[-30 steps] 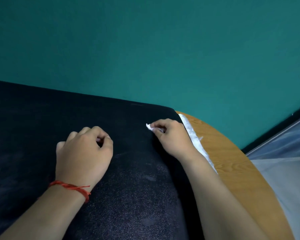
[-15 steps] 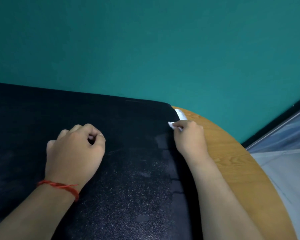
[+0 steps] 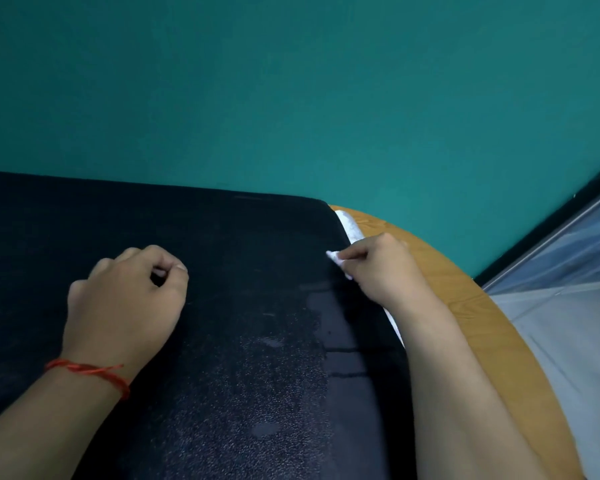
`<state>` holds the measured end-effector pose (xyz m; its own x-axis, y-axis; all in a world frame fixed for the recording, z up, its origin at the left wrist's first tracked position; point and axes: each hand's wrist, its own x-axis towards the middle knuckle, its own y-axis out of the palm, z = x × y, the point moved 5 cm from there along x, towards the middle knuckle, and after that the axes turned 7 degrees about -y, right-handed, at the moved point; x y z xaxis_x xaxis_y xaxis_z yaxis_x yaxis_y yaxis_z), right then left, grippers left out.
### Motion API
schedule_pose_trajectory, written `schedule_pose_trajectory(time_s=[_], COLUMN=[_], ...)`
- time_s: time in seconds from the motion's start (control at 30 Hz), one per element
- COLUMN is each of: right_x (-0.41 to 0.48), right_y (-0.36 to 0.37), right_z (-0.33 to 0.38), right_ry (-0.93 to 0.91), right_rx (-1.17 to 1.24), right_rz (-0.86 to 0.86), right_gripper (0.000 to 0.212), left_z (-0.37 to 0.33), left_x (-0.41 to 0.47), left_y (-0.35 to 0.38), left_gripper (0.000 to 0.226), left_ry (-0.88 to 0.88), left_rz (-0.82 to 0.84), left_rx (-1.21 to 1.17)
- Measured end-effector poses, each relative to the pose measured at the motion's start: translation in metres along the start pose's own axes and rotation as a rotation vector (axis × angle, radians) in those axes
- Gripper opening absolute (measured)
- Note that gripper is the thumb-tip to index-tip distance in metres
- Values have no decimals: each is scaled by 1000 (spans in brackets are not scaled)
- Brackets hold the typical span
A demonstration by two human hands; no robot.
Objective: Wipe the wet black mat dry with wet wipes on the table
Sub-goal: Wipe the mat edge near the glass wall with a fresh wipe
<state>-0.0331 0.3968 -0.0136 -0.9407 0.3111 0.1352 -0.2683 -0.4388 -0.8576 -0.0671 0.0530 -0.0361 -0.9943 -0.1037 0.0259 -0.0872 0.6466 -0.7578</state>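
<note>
R grip pinches wipe, prob. limp & light, at mat 2 o'clock edge; L grip curled, seemingly empty, pinning the likely floppy mat.

Before you, the black mat looks matt and finely grainy, with some smoother, faintly shiny wet patches. The white wipe seems a soft, fibrous paper-cloth. The surface is wood with visible grain, slightly glossy. Your wrist thread is red string.

Bare forearms, no sleeves; red thread bracelet (L wrist, knotted).
</note>
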Motion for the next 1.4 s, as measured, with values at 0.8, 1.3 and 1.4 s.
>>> schedule_pose_trajectory(time_s=[0.8,1.3,1.4], right_x=[-19,-39,-68], right_y=[-24,10,11], right_z=[19,52,67], right_ry=[71,-178,-231], right_rx=[-49,-41,0], right_rz=[276,568,638], right_gripper=[10,14,4], left_z=[-6,-37,-36], left_x=[-7,-45,-45], left_y=[3,46,45], left_gripper=[15,68,51], left_ry=[118,564,537], left_rz=[3,386,392], left_rx=[20,194,165])
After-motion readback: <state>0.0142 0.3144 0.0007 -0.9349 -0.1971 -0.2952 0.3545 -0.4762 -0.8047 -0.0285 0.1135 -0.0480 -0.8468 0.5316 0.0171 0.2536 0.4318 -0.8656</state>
